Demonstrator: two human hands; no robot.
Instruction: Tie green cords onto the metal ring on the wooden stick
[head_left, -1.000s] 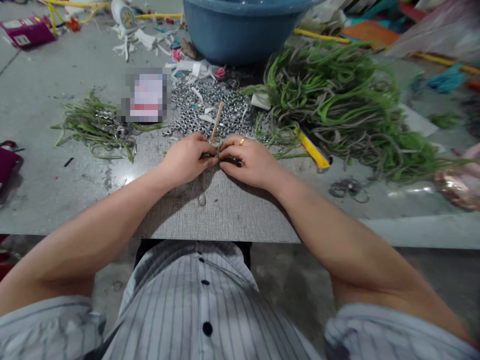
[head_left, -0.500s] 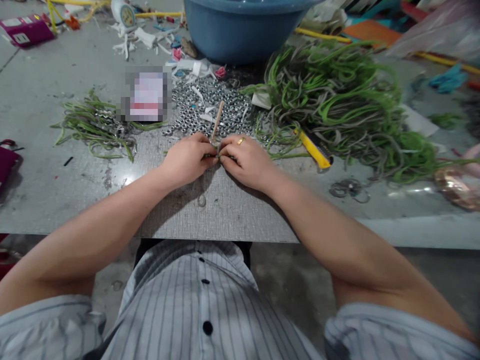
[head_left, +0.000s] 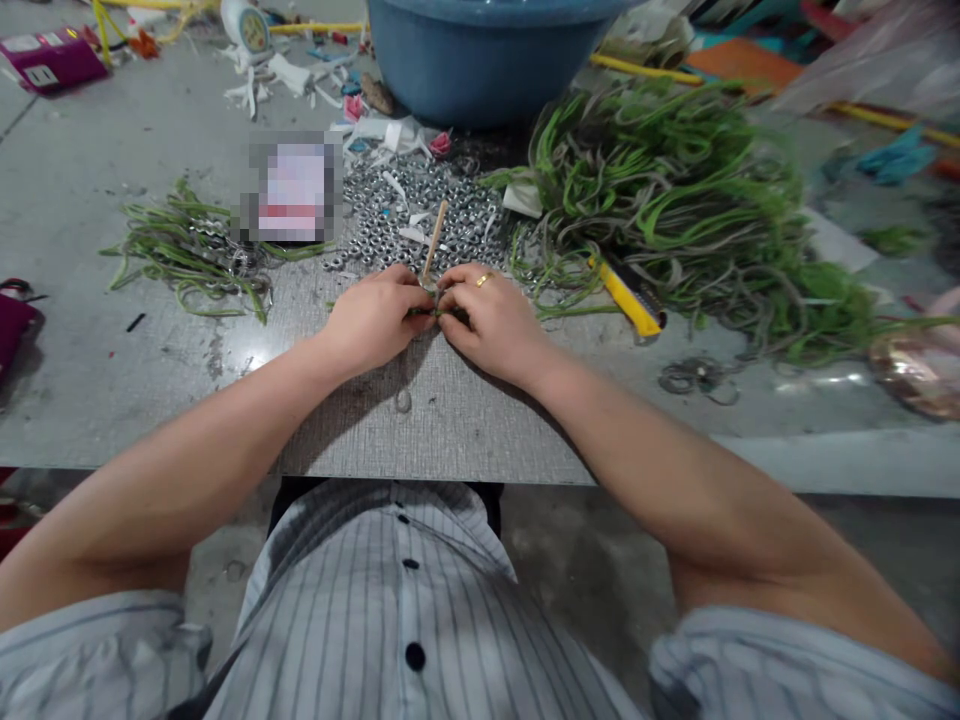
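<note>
The right hand's [head_left: 491, 322] fingers shifted slightly; the left hand [head_left: 375, 318] stayed put. Both hands pinched a partly hidden greenish cord [head_left: 422, 312] over the worktop [head_left: 450, 430], before the silver beads [head_left: 466, 215]. Handling continued at one spot.

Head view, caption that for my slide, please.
Left hand and right hand pinch a small, mostly hidden piece near silvery beads, green cords and a blue basin.
</note>
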